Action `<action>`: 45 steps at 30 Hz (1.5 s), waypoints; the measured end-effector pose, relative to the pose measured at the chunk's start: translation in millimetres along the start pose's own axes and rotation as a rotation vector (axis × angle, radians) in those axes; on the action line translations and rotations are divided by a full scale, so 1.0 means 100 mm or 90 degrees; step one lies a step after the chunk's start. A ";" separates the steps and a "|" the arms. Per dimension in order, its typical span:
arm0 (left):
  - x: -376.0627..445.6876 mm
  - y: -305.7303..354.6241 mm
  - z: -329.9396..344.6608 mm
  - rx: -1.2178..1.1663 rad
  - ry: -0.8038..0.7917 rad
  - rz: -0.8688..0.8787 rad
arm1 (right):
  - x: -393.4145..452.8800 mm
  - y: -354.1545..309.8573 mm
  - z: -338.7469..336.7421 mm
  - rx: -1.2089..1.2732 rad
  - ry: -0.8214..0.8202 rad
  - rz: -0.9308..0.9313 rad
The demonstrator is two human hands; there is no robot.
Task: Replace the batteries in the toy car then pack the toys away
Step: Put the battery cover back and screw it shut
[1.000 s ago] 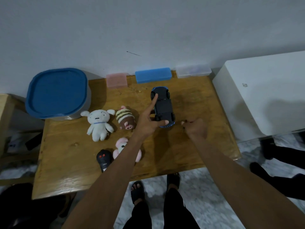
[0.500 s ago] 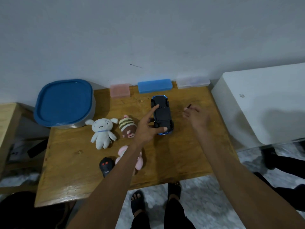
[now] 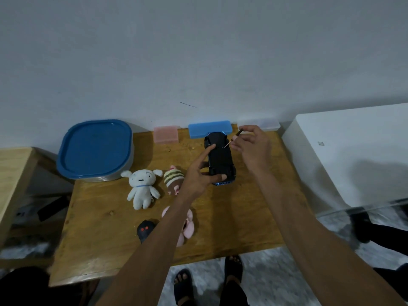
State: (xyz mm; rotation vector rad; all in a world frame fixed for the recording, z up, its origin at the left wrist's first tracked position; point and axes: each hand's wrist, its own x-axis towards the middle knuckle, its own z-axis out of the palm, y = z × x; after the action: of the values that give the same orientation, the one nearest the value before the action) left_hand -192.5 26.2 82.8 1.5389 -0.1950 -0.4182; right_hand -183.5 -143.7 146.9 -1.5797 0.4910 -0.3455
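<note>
At the near edge of the wooden table [image 3: 220,235], a black remote control [image 3: 144,232] with two red buttons lies just left of the left forearm, and a pink plush toy [image 3: 188,226] shows partly from under that arm. A broad bare stretch of tabletop runs along the near edge and the near right corner.

Farther in, a white plush toy [image 3: 142,187] lies on its back, with a striped brown plush toy [image 3: 174,178] just beside it on the right.

The left hand [image 3: 199,175] holds the toy car [image 3: 220,160], which lies upside down on the table, black underside up, with blue trim at its near end. The forefinger lies straight along the car's left side and the thumb presses the near end. The right hand [image 3: 254,146] pinches a small screwdriver [image 3: 234,138] between thumb and fingers, its thin tip touching the car's underside near the far end.

At the left edge a container with a blue lid [image 3: 95,149] overhangs the table's side. Along the far edge, against the wall, stand a pink box [image 3: 166,134], a blue box [image 3: 209,128] just behind the car, and a clear box [image 3: 265,124]. A white cabinet [image 3: 353,155] stands close by the table's right edge.
</note>
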 end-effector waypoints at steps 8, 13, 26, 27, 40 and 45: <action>0.00 0.03 -0.02 0.002 -0.003 0.008 | -0.01 0.01 0.05 0.002 0.003 -0.018; 0.02 0.02 -0.03 0.000 -0.007 0.011 | 0.00 0.02 0.06 0.003 0.020 -0.027; 0.02 0.00 0.00 0.015 -0.009 0.009 | 0.00 0.03 0.03 -0.023 0.009 -0.044; 0.02 0.00 0.01 0.015 -0.008 0.009 | -0.01 0.03 0.02 -0.018 0.008 -0.045; 0.02 0.01 -0.02 0.005 -0.002 0.004 | -0.01 0.05 0.03 0.001 0.025 -0.050; 0.02 0.00 -0.03 0.007 -0.004 0.010 | -0.03 0.07 0.05 -0.002 0.023 -0.045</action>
State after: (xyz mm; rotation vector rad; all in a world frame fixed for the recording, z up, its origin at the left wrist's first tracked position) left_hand -189.9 28.0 82.3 1.5461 -0.2146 -0.4108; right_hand -183.8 -138.0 139.6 -1.5981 0.4654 -0.4281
